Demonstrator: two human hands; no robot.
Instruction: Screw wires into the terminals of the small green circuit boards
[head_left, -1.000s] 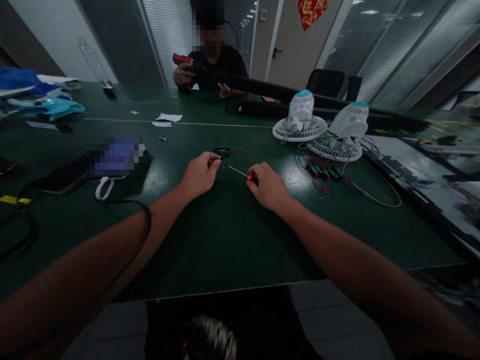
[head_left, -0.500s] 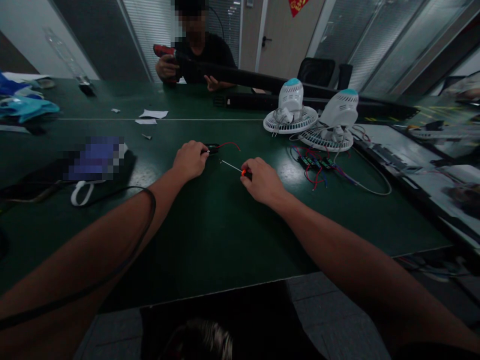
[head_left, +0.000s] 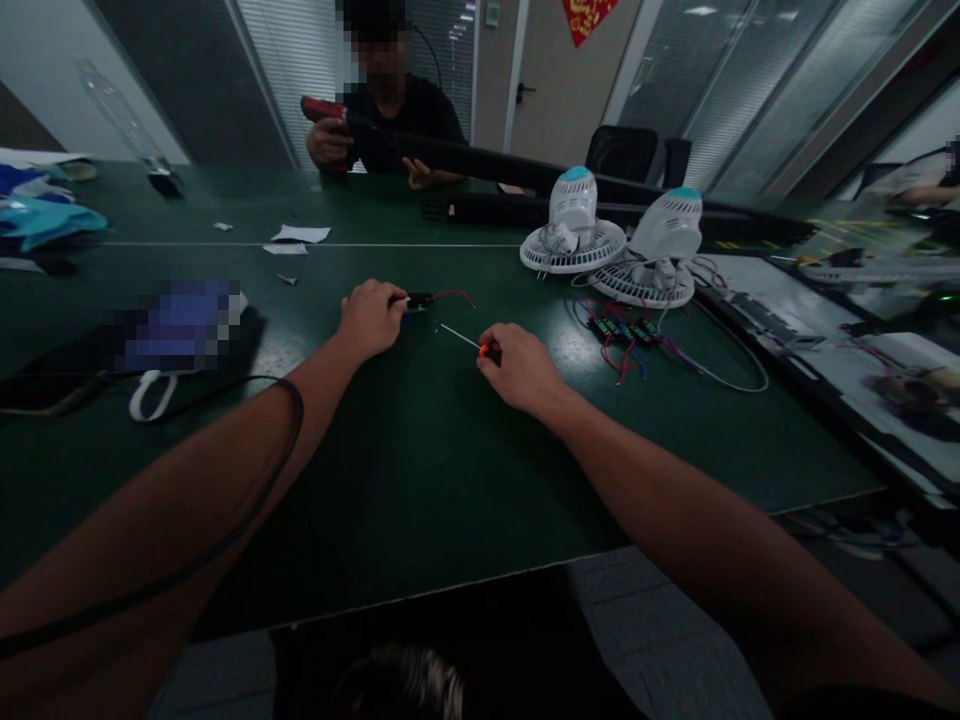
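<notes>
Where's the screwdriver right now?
Head view, mid-table: the screwdriver is gripped in the right hand, its thin shaft pointing toward the small black part with a red wire that the left hand pinches.

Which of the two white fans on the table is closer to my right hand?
The left-hand fan, just beyond your right hand, which holds a screwdriver. The other fan lies farther off to the right.
</notes>
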